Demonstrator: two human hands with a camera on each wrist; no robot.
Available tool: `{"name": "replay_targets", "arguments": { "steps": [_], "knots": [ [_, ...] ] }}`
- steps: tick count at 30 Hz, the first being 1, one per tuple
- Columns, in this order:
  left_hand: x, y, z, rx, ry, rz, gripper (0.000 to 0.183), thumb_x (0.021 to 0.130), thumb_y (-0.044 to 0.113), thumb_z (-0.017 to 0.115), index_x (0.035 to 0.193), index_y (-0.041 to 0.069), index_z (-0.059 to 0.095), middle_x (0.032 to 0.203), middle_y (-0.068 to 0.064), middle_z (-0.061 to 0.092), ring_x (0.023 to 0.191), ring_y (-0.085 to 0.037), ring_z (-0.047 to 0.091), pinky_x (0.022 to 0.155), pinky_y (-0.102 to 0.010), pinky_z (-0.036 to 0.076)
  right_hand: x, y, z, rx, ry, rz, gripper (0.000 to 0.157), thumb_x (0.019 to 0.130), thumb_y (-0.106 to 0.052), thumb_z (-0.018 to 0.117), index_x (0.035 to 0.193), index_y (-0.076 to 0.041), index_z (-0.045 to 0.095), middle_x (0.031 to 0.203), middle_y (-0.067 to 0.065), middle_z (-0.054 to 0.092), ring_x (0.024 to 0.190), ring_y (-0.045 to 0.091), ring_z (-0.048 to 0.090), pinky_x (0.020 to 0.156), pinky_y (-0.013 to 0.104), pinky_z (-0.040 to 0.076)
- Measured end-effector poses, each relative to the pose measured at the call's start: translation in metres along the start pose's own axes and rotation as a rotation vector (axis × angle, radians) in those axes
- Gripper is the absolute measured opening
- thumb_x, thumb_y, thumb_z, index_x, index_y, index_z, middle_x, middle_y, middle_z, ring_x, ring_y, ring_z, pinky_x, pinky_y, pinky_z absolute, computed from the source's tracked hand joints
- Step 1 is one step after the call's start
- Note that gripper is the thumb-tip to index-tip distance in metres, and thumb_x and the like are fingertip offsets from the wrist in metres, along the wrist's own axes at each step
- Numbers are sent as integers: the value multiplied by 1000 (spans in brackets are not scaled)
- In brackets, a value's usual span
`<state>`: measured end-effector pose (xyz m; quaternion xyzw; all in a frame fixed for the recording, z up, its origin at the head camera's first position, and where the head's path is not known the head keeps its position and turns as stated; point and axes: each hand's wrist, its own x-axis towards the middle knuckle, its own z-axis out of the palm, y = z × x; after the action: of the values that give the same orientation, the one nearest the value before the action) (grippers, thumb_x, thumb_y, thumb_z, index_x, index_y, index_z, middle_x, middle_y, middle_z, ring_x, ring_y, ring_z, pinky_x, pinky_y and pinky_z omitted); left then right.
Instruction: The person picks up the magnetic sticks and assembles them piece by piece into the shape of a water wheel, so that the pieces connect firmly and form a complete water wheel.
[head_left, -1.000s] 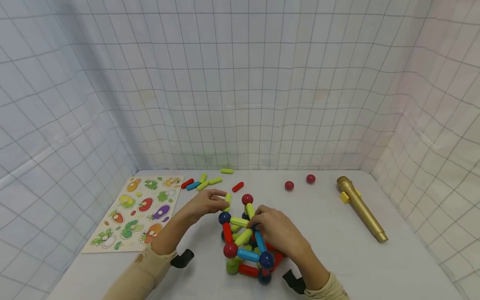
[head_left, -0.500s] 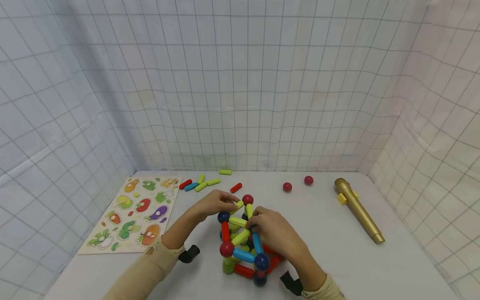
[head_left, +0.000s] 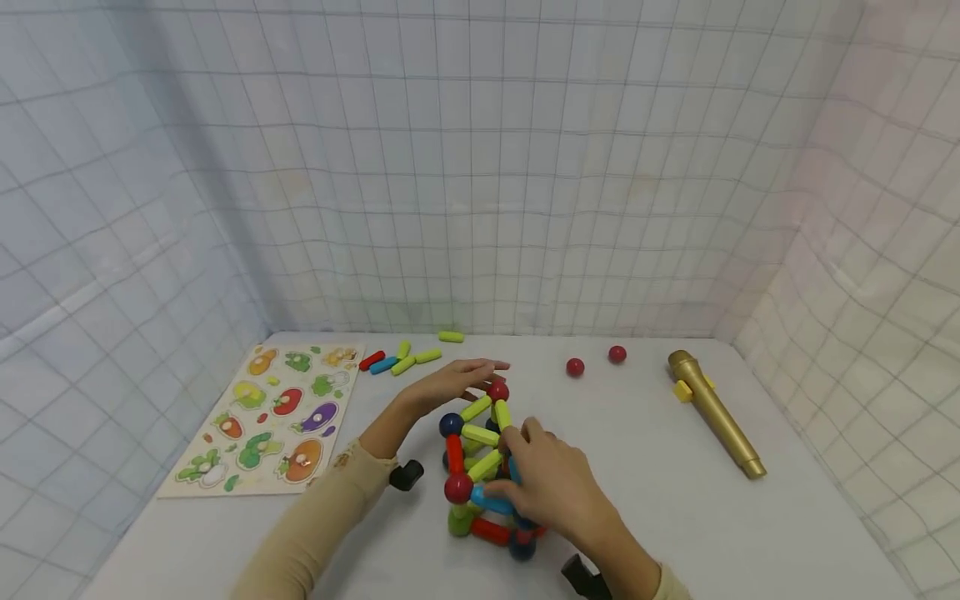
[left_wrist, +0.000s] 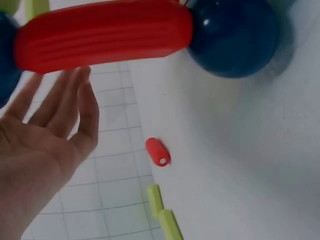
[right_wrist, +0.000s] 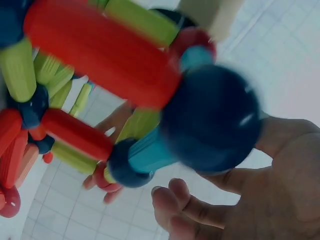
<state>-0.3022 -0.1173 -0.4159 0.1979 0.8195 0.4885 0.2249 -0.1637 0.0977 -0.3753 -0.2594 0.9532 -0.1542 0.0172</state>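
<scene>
A frame of magnetic rods and balls [head_left: 480,433], in red, blue and light green, stands on the table between my hands. My left hand [head_left: 448,385] reaches behind its far side, fingers extended near the red ball [head_left: 498,391] at the top. A light green rod [head_left: 476,408] links that ball to a dark blue ball [head_left: 451,425]. Over the near right side spreads my right hand [head_left: 558,483], thumb beside a blue rod [head_left: 491,501]. In the right wrist view its loosely bent fingers [right_wrist: 200,210] lie beyond a large dark blue ball [right_wrist: 212,117].
Loose light green, red and blue rods [head_left: 402,365] lie at the back left. Beside them is a vegetable picture board [head_left: 247,450]. Two red balls [head_left: 575,367] sit at the back right, and a gold toy microphone [head_left: 716,412] lies further right. White gridded cloth walls enclose the table.
My left hand has brought a light green rod into the frame, let go of it, and moved right behind the red ball. My right hand has released the top joint and shifted nearer.
</scene>
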Motion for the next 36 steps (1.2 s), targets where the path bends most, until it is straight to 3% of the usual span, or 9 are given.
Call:
{"name": "replay_targets", "arguments": {
  "steps": [3,6,11,15,21,26,30,33,36],
  "knots": [
    [7,-6,1,25,-66,23,51,103,47,38,143,19,49,142,-5,52,124,-25,50,94,-42,46,-14,-3,0,-18,-67,17,54,75,-56,76,108,-16,60,97,3,58,66,11,51,52,28,49],
    [3,-11,-1,37,-56,13,51,101,47,43,140,16,52,140,-4,53,117,-22,50,88,-38,47,-22,1,0,-34,-63,26,51,75,-53,78,105,-16,59,91,1,59,65,10,52,50,25,46],
    [-30,-21,-13,-4,65,-59,50,98,47,50,136,14,53,136,-8,57,120,-23,55,96,-42,51,-18,16,-1,10,-3,78,47,73,-45,81,106,-18,62,85,-3,58,67,11,51,53,25,44],
    [-65,-27,-15,-30,205,-139,47,97,48,53,128,13,55,126,-10,63,115,-23,60,94,-42,52,-1,38,-1,84,80,141,43,74,-35,83,110,-20,66,96,-1,63,75,13,53,62,28,47],
    [-98,-26,-3,-112,300,-196,51,97,48,53,127,7,49,122,-12,62,109,-21,63,94,-39,53,30,82,2,374,61,77,39,81,-19,79,118,-18,66,117,4,66,94,20,63,73,32,55],
    [-102,-36,1,-292,293,-238,58,101,51,41,139,8,45,134,-17,52,115,-25,58,95,-38,53,43,119,9,624,-112,-6,50,91,-31,68,137,-22,54,137,16,56,104,31,66,78,39,59],
    [-106,-48,-3,-418,204,-325,71,100,58,33,150,7,31,143,-22,44,113,-25,60,87,-33,55,47,142,21,855,-282,120,62,98,-48,49,149,-14,35,138,25,52,98,32,70,76,39,59],
    [-109,-55,-5,-475,99,-344,81,99,60,33,154,3,15,151,-27,34,115,-27,61,86,-32,56,52,151,34,1010,-374,250,78,97,-62,38,152,-7,24,134,25,54,93,30,72,78,38,59],
    [-111,-58,-7,-521,48,-340,84,99,60,32,155,2,7,155,-30,25,118,-30,61,90,-35,56,58,150,42,1136,-432,314,89,95,-68,33,152,-2,15,138,29,48,94,32,72,83,39,59]
  ]
}}
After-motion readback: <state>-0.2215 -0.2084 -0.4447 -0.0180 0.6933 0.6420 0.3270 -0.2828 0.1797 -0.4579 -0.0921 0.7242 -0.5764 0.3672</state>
